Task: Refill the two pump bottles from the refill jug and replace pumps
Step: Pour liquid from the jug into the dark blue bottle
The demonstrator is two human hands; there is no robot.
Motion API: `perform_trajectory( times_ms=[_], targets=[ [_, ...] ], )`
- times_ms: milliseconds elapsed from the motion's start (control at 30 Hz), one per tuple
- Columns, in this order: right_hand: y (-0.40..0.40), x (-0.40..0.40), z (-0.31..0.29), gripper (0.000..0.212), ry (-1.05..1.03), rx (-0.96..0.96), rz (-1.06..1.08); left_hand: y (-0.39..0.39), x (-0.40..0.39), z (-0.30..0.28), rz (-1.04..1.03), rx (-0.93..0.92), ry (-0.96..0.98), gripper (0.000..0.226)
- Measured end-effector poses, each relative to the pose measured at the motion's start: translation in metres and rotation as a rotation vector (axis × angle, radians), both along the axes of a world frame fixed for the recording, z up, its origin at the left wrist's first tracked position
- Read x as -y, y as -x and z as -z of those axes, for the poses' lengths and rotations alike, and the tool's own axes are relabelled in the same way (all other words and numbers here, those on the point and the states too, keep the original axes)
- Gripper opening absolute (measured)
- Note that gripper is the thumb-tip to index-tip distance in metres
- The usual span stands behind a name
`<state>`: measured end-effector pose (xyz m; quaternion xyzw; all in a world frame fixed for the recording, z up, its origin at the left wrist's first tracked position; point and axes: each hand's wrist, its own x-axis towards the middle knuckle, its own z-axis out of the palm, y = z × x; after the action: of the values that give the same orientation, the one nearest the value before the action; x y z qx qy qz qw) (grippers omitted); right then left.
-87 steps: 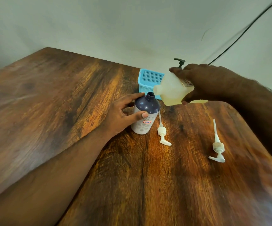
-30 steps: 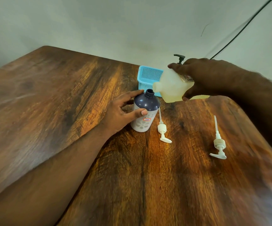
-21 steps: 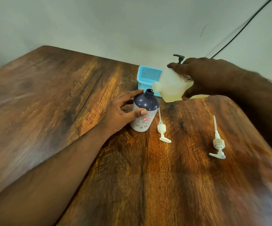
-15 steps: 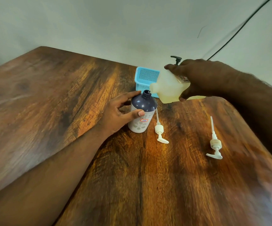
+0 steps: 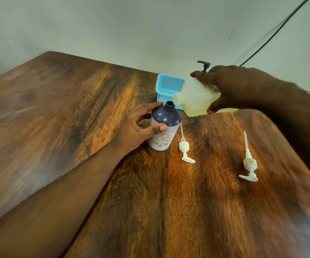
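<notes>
A dark-topped white pump bottle stands upright and uncapped on the wooden table. My left hand holds it by its left side, thumb across the front. My right hand grips the translucent refill jug, tipped on its side with its spout just right of and above the bottle's mouth. Yellowish liquid lies in the jug's lower part. Two white pumps lie on the table: one beside the bottle, another farther right. A dark pump head shows behind my right hand; its bottle is hidden.
A small blue mesh basket stands behind the bottle near the wall. A black cable runs down the wall at the upper right. The table's right edge curves close to the right pump.
The jug's spout has stayed close over the bottle's mouth, shifting only slightly with the camera. Both hands keep their hold.
</notes>
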<state>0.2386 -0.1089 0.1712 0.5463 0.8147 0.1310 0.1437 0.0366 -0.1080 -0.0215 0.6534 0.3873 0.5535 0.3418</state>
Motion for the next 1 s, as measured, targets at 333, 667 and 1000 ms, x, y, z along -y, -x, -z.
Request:
perform_trajectory(
  times_ms=[333,667,1000],
  targets=[
    [-0.001,-0.004,-0.001,0.105,-0.051,0.074,-0.019,0.001,0.001,-0.001,0.016,0.016,-0.013,0.066],
    [-0.003,-0.004,0.002,0.106,-0.061,0.071,-0.019,0.001,0.001,-0.001,0.019,0.008,-0.036,0.068],
    [-0.021,0.000,0.024,0.101,-0.004,-0.216,0.030,0.001,0.000,-0.001,0.037,0.007,-0.036,0.069]
  ],
)
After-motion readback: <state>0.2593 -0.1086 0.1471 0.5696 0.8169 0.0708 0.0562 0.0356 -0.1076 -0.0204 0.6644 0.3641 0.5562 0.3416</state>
